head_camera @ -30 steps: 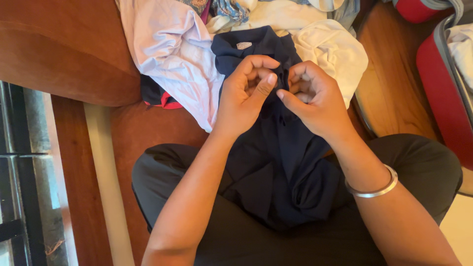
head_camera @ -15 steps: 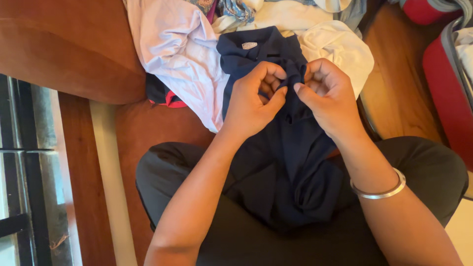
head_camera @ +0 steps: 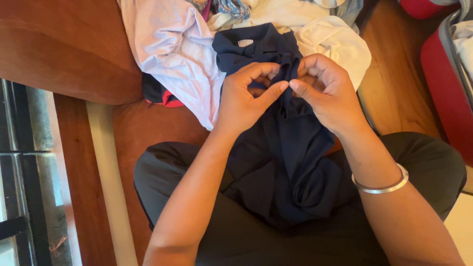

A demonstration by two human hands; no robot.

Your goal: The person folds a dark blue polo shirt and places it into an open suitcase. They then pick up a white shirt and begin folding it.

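A dark navy collared shirt [head_camera: 286, 162] lies across my lap and reaches up onto the pile of clothes ahead. Both hands pinch its front just below the collar. My left hand [head_camera: 244, 96] grips the fabric between thumb and fingers. My right hand [head_camera: 327, 93] holds the facing edge, thumb tip almost touching the left thumb. A silver bangle [head_camera: 382, 184] circles my right wrist. The shirt's collar [head_camera: 251, 44] with its pale label points away from me.
A pale lilac garment [head_camera: 172, 49] and a white one [head_camera: 335, 42] lie heaped beyond the shirt, with a dark red-trimmed piece [head_camera: 160, 96] under them. A brown wooden surface [head_camera: 59, 49] is at left, a red open suitcase [head_camera: 443, 64] at right, wooden floor [head_camera: 394, 88] between.
Both hands have kept their pinch on the navy shirt's front, and the fingers have shifted along the fabric. The view has drifted slightly, so the shirt's collar shows more fully.
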